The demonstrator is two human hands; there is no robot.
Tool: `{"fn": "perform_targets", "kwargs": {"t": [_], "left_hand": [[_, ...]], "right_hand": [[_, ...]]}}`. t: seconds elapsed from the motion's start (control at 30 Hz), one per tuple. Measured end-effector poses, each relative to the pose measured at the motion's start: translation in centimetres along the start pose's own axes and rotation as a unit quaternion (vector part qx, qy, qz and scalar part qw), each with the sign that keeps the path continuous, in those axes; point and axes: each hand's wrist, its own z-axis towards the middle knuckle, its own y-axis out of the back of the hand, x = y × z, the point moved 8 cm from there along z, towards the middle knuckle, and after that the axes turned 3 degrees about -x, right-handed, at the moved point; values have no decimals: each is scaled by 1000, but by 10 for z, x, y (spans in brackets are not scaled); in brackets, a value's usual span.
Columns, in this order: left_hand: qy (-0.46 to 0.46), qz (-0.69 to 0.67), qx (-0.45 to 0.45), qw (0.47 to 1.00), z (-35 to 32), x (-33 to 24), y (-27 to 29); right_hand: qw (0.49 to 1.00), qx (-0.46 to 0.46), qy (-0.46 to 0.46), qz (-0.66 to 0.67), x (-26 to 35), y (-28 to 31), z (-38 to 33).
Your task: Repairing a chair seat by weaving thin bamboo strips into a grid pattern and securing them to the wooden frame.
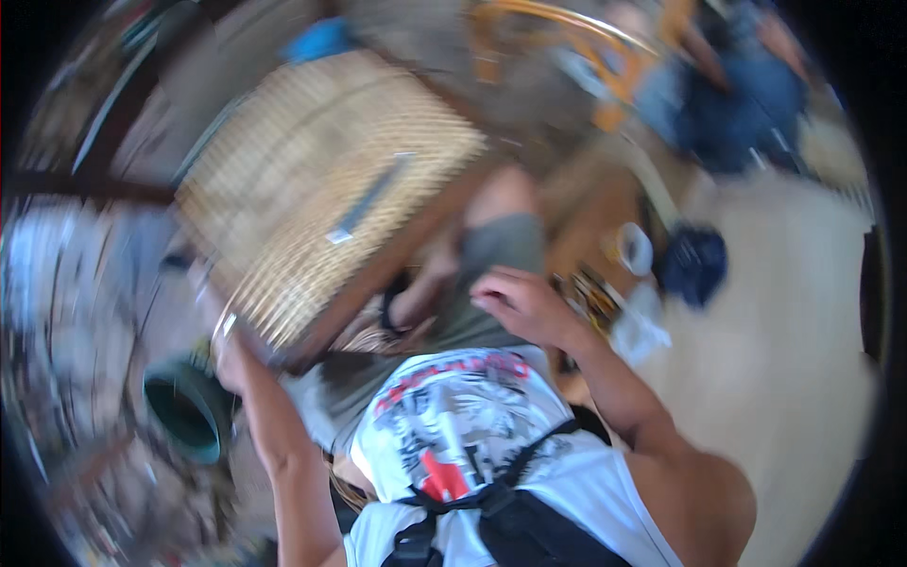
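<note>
A tan woven panel [312,180], framed in brown wood like a small tabletop, is tilted in front of me. On it lies a long, thin grey strip-like tool [371,197] with a pale end, too blurred to name. My left hand [230,354] is at the panel's near left corner; its fingers are smeared by motion, and a small shiny spot shows beside them. Over my lap, apart from the panel, my right hand [524,304] hovers with its fingers loosely curled in and nothing visible in them.
A dark green bucket [189,408] stands left of my left forearm. To the right are a white cup-like roll [633,249], a dark blue bag or cloth [694,265] and a clear plastic bag [642,326]. Another person [732,94] sits at the far right, near an orange chair [567,28].
</note>
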Motion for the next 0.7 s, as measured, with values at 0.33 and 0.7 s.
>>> {"fn": "perform_targets", "kwargs": {"t": [0.33,0.7], "left_hand": [[153,64,-251,954,6,-180,-48],[139,-557,-45,818,-24,-190,-99]], "right_hand": [[981,98,163,-27,89,-57,73],[964,182,186,-45,124,-104,76]]}}
